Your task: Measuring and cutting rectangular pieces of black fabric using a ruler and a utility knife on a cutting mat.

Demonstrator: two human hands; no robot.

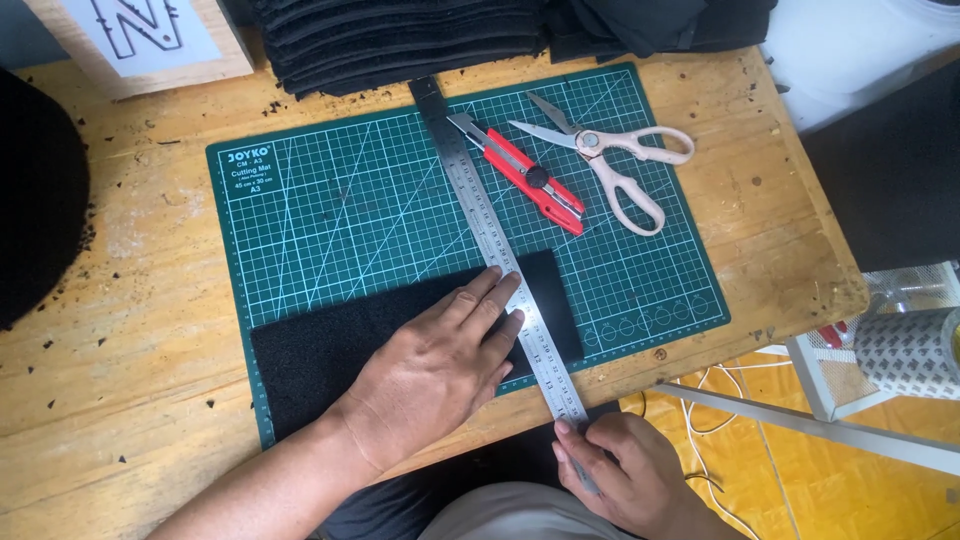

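Black felt sheet [320,355], fuzzy and matte, cut as a long rectangle, lies across the near edge of the green cutting mat [330,200], right under the left hand [440,375]. That hand is spread flat, palm down, fingers pressing both the felt and the steel ruler [500,250] that crosses it at a slant. The ruler is a long, thin, shiny strip with fine markings, running from beyond the fingertips back to the right hand [625,475], which pinches its near end with thumb on top and fingers curled, just past the bench's front edge.

Beyond the left hand's fingertips, just to the right of the ruler, sits a red and black utility knife [525,178], plastic body, short metal blade showing. Right of that lies a pair of scissors [610,160] with pale cream loop handles and steel blades slightly apart. Neither hand touches them.

The mat has a white grid with diagonal lines and looks rubbery. The bench [150,300] is raw pale wood, scuffed, sprinkled with little black crumbs. At the far edge there's a stack of folded black fabric [400,40]. Off to the right of the right hand, below bench level, the floor [800,480] is orange-yellow with a thin white cable [715,425] on it.
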